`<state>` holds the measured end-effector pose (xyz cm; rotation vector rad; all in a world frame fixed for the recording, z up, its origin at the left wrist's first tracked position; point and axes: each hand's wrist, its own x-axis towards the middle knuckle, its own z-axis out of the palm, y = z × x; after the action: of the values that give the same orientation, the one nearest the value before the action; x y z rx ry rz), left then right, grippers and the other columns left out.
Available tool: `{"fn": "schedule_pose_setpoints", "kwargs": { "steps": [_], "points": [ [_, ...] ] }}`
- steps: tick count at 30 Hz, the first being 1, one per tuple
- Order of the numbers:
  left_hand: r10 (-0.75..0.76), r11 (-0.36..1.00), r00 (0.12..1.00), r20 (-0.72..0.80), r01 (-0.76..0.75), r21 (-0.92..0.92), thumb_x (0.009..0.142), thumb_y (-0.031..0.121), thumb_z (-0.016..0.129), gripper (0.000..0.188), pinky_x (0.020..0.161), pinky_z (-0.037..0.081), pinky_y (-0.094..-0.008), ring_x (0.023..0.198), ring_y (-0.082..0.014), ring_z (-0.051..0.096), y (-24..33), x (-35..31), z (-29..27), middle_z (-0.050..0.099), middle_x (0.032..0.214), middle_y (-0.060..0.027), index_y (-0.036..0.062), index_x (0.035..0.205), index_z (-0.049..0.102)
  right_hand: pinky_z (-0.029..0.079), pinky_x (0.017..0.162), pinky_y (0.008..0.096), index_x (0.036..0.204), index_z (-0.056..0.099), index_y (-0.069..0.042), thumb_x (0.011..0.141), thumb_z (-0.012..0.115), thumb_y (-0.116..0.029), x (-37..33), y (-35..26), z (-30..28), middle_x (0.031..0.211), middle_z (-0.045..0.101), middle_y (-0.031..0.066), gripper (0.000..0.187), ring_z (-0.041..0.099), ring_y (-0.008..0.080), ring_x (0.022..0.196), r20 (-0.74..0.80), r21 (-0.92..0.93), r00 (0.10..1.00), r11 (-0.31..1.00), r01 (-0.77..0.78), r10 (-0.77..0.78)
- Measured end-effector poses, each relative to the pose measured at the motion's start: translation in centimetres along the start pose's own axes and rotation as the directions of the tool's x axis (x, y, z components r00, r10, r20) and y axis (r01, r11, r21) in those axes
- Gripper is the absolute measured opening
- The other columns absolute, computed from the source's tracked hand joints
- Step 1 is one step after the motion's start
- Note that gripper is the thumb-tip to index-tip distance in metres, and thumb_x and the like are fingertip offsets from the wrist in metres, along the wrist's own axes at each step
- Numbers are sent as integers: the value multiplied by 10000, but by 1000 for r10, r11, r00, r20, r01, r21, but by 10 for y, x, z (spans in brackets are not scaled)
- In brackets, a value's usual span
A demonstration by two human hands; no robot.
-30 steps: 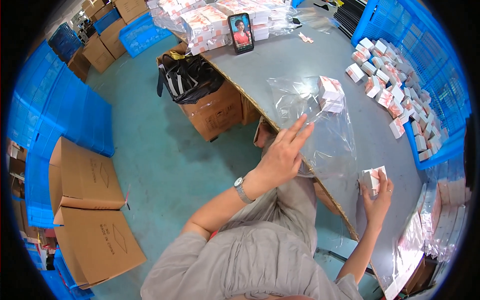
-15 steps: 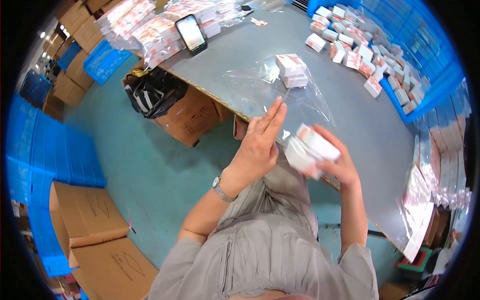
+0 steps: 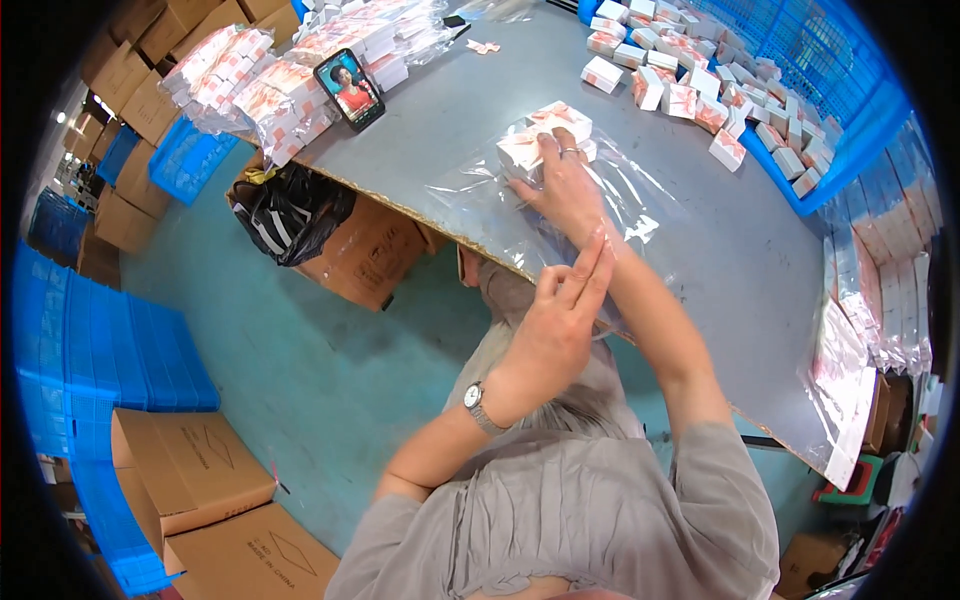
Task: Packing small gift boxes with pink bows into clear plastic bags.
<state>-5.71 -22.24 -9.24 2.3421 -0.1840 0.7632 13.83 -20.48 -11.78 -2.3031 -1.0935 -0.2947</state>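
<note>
My view puts the right hand point(image 3: 568, 190) on the small white-and-pink boxes point(image 3: 518, 150) inside a clear plastic bag point(image 3: 642, 195), thumb set apart and the fingertips against the boxes; I cannot tell whether it grips them or only presses. A ring circles one of its fingers. The left hand point(image 3: 558, 335) sits nearer the body, overlapping the right forearm in my view, its index and middle fingers stretched out and pressed together; I cannot tell whether any film is caught in the rest of it. A wristwatch point(image 3: 473, 396) is strapped on that arm. The bag lies flat on the grey table point(image 3: 745, 290), near its front edge. Farther out to the right, more small boxes point(image 3: 682, 100) are heaped, some on the tabletop, others in a blue mesh basket point(image 3: 835, 60). Toward the upper left I see a phone point(image 3: 350, 90) propped upright, lit, beside plastic-wrapped bundles point(image 3: 285, 95). A pink scrap point(image 3: 483, 46) lies beyond. At the far right, wrapped stacks point(image 3: 880, 260) stand by the table. Below its edge, a black plastic bag point(image 3: 290, 215) tops a cardboard box point(image 3: 365, 255). Across the green floor point(image 3: 320, 340), blue crates point(image 3: 125, 350) are piled, with open cartons point(image 3: 205, 460) just beside them.
</note>
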Motion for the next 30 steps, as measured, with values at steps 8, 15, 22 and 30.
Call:
{"fn": "schedule_pose_setpoints", "kwargs": {
  "steps": [8, 15, 22, 30],
  "points": [
    [-77, 997, 994, -75, 77, -4, 695, -154, 515, 813, 991, 407, -409, 1118, -355, 512, -13, -1, -10, 327, 1557, -180, -32, 1482, 349, 478, 928, 511, 1205, 557, -39, 827, 695, -260, -42, 15, -14, 1197, 570, 197, 459, 571, 408, 1083, 43, 174, 978, 966, 194, -204],
    [-72, 997, 997, -27, 72, 14, 672, -167, 510, 823, 926, 437, -381, 1110, -349, 536, -16, 1, -1, 355, 1545, -184, -27, 1472, 375, 475, 926, 463, 1193, 565, -4, 800, 625, -71, -22, 29, 15, 1135, 588, 175, 404, 569, 387, 1052, 92, 88, 973, 975, 203, -211],
    [-72, 997, 991, -109, 76, 30, 655, -149, 503, 794, 873, 471, -360, 1133, -339, 570, -34, 2, 5, 417, 1504, -198, -30, 1437, 431, 520, 854, 425, 1112, 621, 16, 848, 664, -165, -59, 39, -108, 1070, 670, 183, 324, 645, 345, 983, 644, 618, 543, 784, 45, -539],
    [-150, 986, 968, -201, 132, -103, 676, -142, 469, 702, 675, 526, -260, 1145, -254, 591, -53, 4, 30, 491, 1440, -196, -24, 1367, 500, 557, 628, 299, 1035, 702, 12, 832, 687, -129, -58, 153, -171, 884, 731, 100, 248, 712, 190, 707, 457, 875, 702, 417, -245, -546]
  ]
}}
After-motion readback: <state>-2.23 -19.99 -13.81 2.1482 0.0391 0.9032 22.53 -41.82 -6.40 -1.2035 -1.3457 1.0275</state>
